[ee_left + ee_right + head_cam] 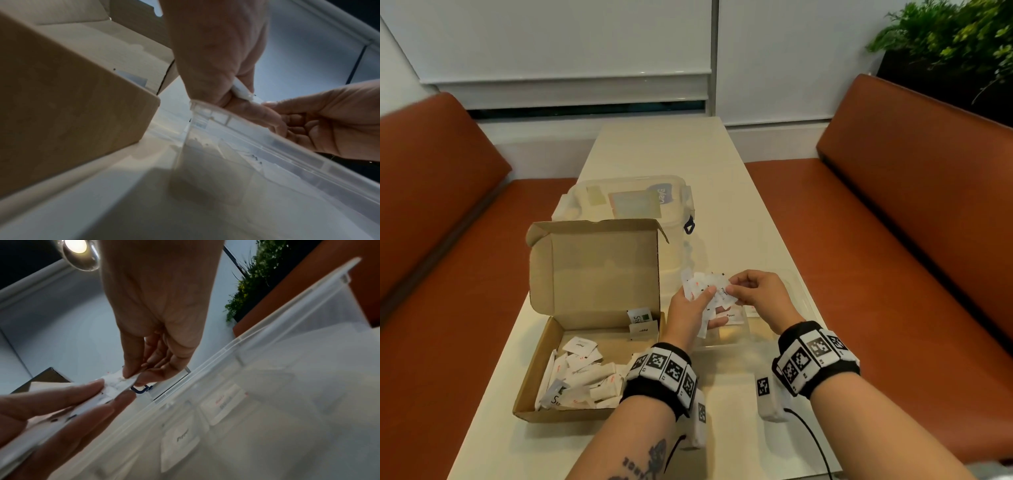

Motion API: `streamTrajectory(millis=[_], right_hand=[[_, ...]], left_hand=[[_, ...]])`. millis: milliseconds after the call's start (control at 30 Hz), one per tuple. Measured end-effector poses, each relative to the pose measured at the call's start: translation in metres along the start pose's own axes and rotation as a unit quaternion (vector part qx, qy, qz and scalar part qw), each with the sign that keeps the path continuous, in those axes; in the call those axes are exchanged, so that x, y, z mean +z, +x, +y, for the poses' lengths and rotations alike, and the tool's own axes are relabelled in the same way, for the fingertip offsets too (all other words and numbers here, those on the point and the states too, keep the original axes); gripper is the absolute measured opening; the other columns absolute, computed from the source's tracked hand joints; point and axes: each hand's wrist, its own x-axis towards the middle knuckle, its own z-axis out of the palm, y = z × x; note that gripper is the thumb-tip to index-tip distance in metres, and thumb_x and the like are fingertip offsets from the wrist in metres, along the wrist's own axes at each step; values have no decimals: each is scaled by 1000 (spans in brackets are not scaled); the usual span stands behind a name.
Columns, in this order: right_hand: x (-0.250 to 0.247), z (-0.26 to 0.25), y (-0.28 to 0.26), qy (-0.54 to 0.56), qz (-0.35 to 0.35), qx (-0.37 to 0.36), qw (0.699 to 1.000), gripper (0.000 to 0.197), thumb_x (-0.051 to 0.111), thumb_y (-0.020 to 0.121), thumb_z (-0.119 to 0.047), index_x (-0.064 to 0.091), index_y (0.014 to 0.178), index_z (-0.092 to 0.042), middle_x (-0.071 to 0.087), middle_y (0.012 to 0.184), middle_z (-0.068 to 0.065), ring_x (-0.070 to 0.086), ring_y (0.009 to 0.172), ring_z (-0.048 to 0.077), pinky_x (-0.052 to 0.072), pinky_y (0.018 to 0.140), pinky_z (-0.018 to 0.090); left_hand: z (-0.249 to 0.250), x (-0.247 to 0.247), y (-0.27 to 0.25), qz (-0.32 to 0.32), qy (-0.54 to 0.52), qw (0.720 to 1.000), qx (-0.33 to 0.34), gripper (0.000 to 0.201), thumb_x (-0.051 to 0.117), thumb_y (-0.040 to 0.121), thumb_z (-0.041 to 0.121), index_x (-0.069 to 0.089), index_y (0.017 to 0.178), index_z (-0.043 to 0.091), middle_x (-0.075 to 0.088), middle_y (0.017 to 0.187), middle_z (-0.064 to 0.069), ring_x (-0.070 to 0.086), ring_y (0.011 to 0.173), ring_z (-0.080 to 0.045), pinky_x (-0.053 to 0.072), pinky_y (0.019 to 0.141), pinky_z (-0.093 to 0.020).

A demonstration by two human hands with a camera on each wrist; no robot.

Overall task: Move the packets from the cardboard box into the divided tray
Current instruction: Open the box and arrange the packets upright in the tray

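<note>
Fanned in the left hand (690, 310) above the divided tray (236, 344), more left in the cardboard box (530, 383): light, limp, slippery packets (703, 286), best pinched by 1 edge, as the right hand (758, 291) pinches 1 now.

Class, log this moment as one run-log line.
left hand: holds packet bunch | right hand: pinches one packet | above divided tray | cardboard box: packets remain
</note>
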Motion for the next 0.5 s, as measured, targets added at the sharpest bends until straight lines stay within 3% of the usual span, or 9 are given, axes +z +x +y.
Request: streamTrajectory(millis=[133,200,367,500], right_hand=[[-6,2,6,-27,40,-3,999,9,71,81,-5,69,90,-4,69,77,9,63,65,15,54,63,21],[-10,6,9,-128,61,-16,990,6,72,80,-9,71,87,-9,69,75,5,62,66,12,50,67,21],[-3,17,8,-362,-55,-19,930,9,69,83,-15,74,90,-14,72,87,1,58,76,9,43,73,21],[5,19,9,-437,-56,-51,896,12,66,86,-20,75,93,-18,72,93,0,55,87,11,34,72,19]], left_hand=[[-2,-1,4,67,-22,997,28,25,60,91,9,57,115,4,66,104,-15,69,86,-30,58,55,-32],[-1,-5,7,100,-45,993,39,26,59,92,8,57,116,1,66,101,-15,69,84,-28,57,52,-29],[-3,-8,11,122,-34,991,35,30,58,93,10,55,121,1,64,111,-19,66,94,-33,57,51,-27],[-4,-8,12,123,-18,992,35,30,58,93,10,54,122,2,64,111,-19,66,95,-34,56,51,-26]])
